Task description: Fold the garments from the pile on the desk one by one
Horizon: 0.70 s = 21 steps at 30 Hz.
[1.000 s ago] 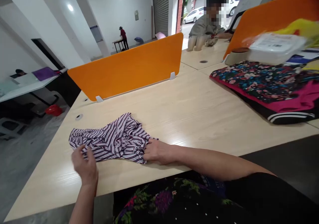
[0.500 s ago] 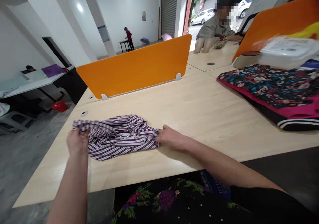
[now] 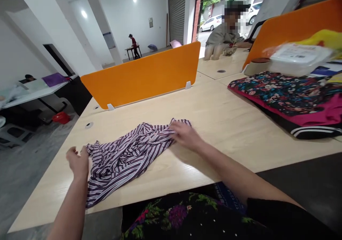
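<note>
A striped garment [image 3: 133,151] in white, dark purple and black lies spread and crumpled on the pale wooden table [image 3: 213,119]. Its kind is hard to make out among the folds. Beside its left edge is my left hand [image 3: 78,161], fingers and thumb apart, with no cloth held between them. My right hand [image 3: 185,136] is over the garment's right end, fingers stretched out across the fabric and slightly blurred. Part of the cloth there is hidden under it.
An orange divider [image 3: 141,79] stands behind the garment. To the right lie folded floral clothing [image 3: 280,94], a clear plastic box [image 3: 299,58] and a brown-topped container [image 3: 258,66]. A person [image 3: 224,35] sits beyond the table; another person [image 3: 134,46] stands farther back.
The garment has gone from a bunched strip to a wider spread, reaching nearer the front edge and farther right. My left hand has let go of the cloth. My right fingers have loosened.
</note>
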Tool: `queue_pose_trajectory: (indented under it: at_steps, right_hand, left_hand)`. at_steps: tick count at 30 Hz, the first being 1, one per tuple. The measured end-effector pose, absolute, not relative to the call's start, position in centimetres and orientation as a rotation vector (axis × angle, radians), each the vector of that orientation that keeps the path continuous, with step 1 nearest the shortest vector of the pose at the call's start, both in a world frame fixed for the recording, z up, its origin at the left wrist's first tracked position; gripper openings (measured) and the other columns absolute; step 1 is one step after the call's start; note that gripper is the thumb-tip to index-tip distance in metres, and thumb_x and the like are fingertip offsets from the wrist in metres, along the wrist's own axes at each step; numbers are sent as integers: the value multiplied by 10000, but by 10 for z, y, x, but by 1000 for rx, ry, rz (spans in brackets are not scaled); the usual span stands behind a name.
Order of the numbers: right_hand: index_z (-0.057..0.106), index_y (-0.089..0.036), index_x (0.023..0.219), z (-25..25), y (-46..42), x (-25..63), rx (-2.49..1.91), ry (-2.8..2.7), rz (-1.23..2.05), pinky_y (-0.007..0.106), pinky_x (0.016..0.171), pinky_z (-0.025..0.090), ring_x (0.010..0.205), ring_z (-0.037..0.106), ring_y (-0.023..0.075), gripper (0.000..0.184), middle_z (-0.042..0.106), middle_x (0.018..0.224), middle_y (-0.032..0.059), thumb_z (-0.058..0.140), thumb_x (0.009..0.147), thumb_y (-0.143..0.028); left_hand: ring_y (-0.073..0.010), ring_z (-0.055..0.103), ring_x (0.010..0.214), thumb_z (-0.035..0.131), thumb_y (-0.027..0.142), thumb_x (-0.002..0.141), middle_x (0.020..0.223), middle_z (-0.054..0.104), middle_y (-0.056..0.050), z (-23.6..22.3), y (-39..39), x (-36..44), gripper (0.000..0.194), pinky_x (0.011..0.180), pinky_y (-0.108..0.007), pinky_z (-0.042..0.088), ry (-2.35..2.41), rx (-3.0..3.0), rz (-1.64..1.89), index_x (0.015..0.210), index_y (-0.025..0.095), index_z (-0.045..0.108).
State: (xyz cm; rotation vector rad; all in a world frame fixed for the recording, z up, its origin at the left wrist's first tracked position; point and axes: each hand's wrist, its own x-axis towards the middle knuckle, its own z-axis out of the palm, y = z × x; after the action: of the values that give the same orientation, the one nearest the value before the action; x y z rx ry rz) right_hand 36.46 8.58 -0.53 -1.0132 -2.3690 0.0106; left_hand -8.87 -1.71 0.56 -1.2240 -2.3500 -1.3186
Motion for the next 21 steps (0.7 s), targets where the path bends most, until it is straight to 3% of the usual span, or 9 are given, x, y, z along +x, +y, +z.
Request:
queue_pose_trajectory:
  at_steps: [3, 5, 7, 9, 14, 18, 21]
  right_hand:
    - [526, -194, 1285, -23, 53, 323, -434, -2665, 141, 327, 836, 442, 1046, 547, 214, 464, 550, 1277, 132, 597, 866, -379]
    - [571, -185, 1213, -29, 39, 304, -263, -2815, 115, 285, 725, 428, 896, 564, 179, 329, 611, 1133, 113, 536, 906, -297]
    - [636, -188, 1049, -29, 35, 300, -205, -2920, 105, 258, 639, 384, 774, 546, 154, 218, 636, 960, 71, 459, 923, -174]
    - [654, -187, 925, -25, 40, 312, -267, -2953, 165, 252, 616, 362, 746, 538, 151, 226, 631, 893, 53, 443, 899, -111]
    - [656, -178, 779, -10, 50, 390, -662, -2824, 648, 234, 678, 389, 770, 563, 141, 262, 644, 918, 39, 437, 786, -32]
    - [622, -177, 649, -2, 48, 447, -879, -2794, 1054, 208, 651, 400, 686, 559, 126, 272, 630, 735, 10, 422, 675, 6]
    - [665, -183, 707, 5, 65, 455, -1079, -2751, 1017, 223, 664, 427, 702, 596, 147, 253, 658, 727, 16, 453, 716, -45]
  left_hand:
    - [-329, 393, 1282, 502, 497, 816, 1299, 491, -164, -3, -14, -60, 502, 1083, -507, 312, -2228, -1686, -804, 1184, 156, 524]
    - [-312, 375, 1309, 459, 445, 855, 1328, 503, -149, -6, -11, -45, 442, 1086, -475, 302, -2140, -1933, -444, 1201, 184, 544]
    - [-275, 482, 1208, 402, 353, 891, 1229, 575, -130, -9, -9, -36, 352, 1015, -424, 372, -2173, -1987, -171, 1161, 202, 569]
    - [-249, 569, 1052, 335, 273, 909, 1085, 619, -123, -9, -11, -34, 315, 884, -368, 435, -2224, -1922, 23, 1078, 195, 590]
    - [-231, 610, 861, 381, 263, 868, 898, 639, -87, -4, -31, -56, 219, 694, -308, 421, -2341, -1871, 69, 842, 211, 592]
    - [-194, 608, 706, 420, 293, 825, 686, 626, -25, 4, -45, -67, 220, 624, -278, 384, -2514, -1997, 42, 646, 230, 532]
    - [-216, 613, 692, 391, 382, 856, 778, 659, -54, 20, -39, -44, 275, 574, -291, 346, -2531, -1812, 100, 691, 225, 545]
